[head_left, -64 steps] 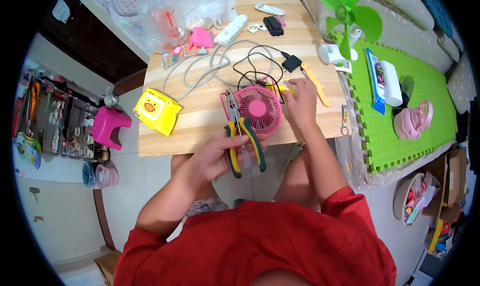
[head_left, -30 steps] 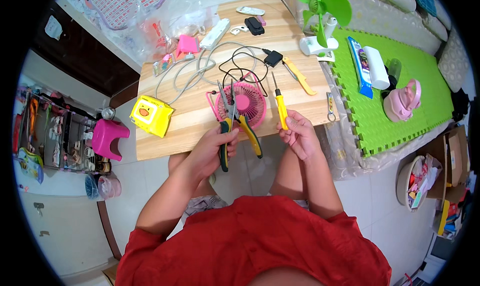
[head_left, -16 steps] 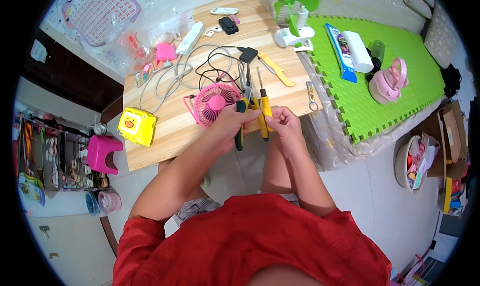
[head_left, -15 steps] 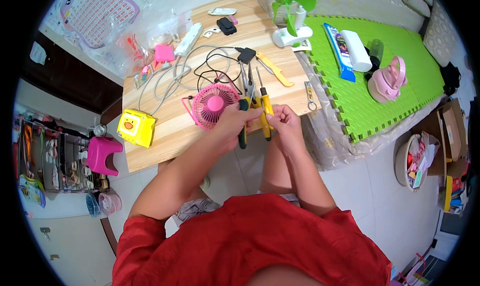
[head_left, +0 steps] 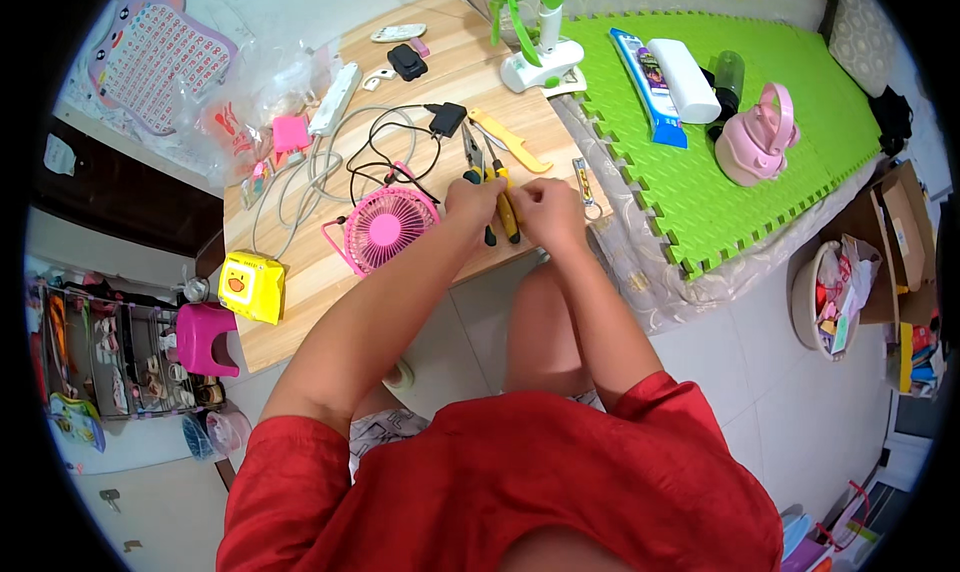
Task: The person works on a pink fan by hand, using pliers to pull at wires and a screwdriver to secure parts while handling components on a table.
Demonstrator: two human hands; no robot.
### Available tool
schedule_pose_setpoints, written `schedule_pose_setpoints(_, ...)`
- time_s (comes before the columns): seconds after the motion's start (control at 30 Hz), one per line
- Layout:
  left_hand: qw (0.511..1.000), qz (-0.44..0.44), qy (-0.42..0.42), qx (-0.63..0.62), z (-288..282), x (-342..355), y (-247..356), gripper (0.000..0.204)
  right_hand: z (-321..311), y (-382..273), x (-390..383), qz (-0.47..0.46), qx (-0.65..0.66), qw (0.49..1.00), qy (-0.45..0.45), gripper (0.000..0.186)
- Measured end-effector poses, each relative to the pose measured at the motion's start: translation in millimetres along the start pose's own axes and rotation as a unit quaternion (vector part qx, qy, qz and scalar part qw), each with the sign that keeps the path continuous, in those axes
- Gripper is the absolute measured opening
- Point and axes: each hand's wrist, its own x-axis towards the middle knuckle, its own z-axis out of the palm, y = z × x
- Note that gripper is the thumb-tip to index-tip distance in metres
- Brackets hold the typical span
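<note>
My left hand [head_left: 470, 204] is closed around pliers [head_left: 472, 153], whose metal jaws point away from me and whose dark green handle end shows below the hand. A screwdriver [head_left: 501, 174] with a yellow-and-black grip and thin shaft lies along their right side; below it shows a yellow handle [head_left: 509, 217]. Beside these handles, the fingers of my right hand [head_left: 552, 212] are curled and pinched together; whatever they hold, if anything, is hidden. Left of my left hand stands a pink desk fan [head_left: 386, 229]. A yellow cutter-like tool [head_left: 513, 142] lies beyond my hands.
Black and grey cables run from an adapter [head_left: 447, 119] and a white power strip [head_left: 335, 99] across the wooden table [head_left: 330, 297]. A yellow wipes pack [head_left: 251, 287] stands at the left edge. A green-bladed fan [head_left: 542, 64] is at the far right corner, a nail clipper [head_left: 583, 182] nearby.
The view has shifted, so the table sits further left. Both hands have moved forward over the table, and the pliers now lie closer to the screwdriver. My right fingers have drawn together.
</note>
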Motion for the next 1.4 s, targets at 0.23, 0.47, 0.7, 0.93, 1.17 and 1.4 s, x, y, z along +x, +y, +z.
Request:
schedule_pose_setpoints(0.23, 0.994, 0.05, 0.067, 0.069, 7.8, 0.4, 1.7, 0.02, -28.0, 41.3, 1.8, -0.075, -0.121, 0.945, 0.296, 0.019)
schedule_pose_setpoints(0.47, 0.997, -0.002, 0.057, 0.044, 7.4, -1.5, 6.2, 0.031, -20.7, 34.6, 8.5, -0.019, -0.138, 0.974, 0.177, 0.02)
schedule_pose_setpoints(0.7, 0.992, -0.024, 0.121, -0.018, 16.4, -4.4, 6.6, 0.032, 0.4, 24.0, 16.3, -0.044, -0.114, 0.981, 0.154, 0.015)
schedule_pose_setpoints(0.93, 0.977, 0.065, 0.205, -0.014, 25.2, 3.8, -2.7, 0.039, 18.2, 24.3, 15.3, -0.108, -0.056, 0.978, 0.169, 0.018)
schedule_pose_setpoints(1.17, 0.977, 0.129, 0.161, 0.051, 3.0, -26.2, 6.4, 0.044, 16.9, 26.0, 13.9, -0.111, -0.012, 0.981, 0.156, 0.016)
schedule_pose_setpoints(1.4, 0.825, 0.514, 0.138, 0.189, -183.5, -19.3, 20.9, 0.019, 15.2, -39.6, -42.8, -0.181, 0.245, 0.94, 0.157, 0.008)
